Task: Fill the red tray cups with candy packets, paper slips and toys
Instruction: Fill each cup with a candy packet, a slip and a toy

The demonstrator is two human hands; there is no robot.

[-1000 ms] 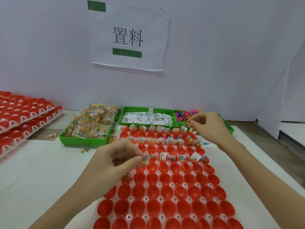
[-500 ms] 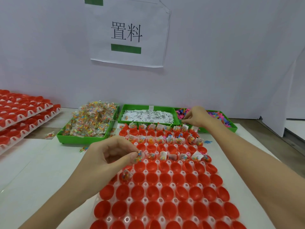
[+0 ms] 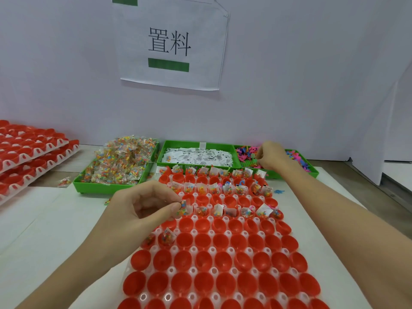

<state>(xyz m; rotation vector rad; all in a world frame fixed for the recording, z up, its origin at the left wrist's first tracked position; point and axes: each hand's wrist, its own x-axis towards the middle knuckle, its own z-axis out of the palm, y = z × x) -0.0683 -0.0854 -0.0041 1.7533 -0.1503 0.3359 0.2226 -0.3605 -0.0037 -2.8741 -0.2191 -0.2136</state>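
Left hand (image 3: 142, 210) sits at the tray's 9 o'clock edge, forearm coming in from 7 o'clock, knuckles up, fingers curled in; thumb and forefinger pinch a candy packet (image 3: 184, 207) over the left end of the third cup row, packet held roughly upright, can't tell if it touches a cup. Right hand (image 3: 270, 156) is stretched out to 1 o'clock, forearm running diagonally across the tray's right side, fingers curled down into the toys (image 3: 246, 151) in the right green bin (image 3: 312, 172); fingertips are hidden behind the knuckles, so can't tell whether it's got a toy or is just closed over the pile. Red tray (image 3: 223, 259) lies dead centre on the white table (image 3: 44, 230), long axis 6 to 12. Far three rows of cups hold packets and paper slips, a few with toys; two lone packets sit in cups at the tray's left edge further toward 6; the remaining near rows are bare red. Along 12 o'clock: candy bin (image 3: 107, 188) heaped at 11, paper slips (image 3: 198, 156) in the middle bin, toys at 1. Stacked red trays (image 3: 29, 152) at 10. Paper sign (image 3: 171, 43) on the wall at 12
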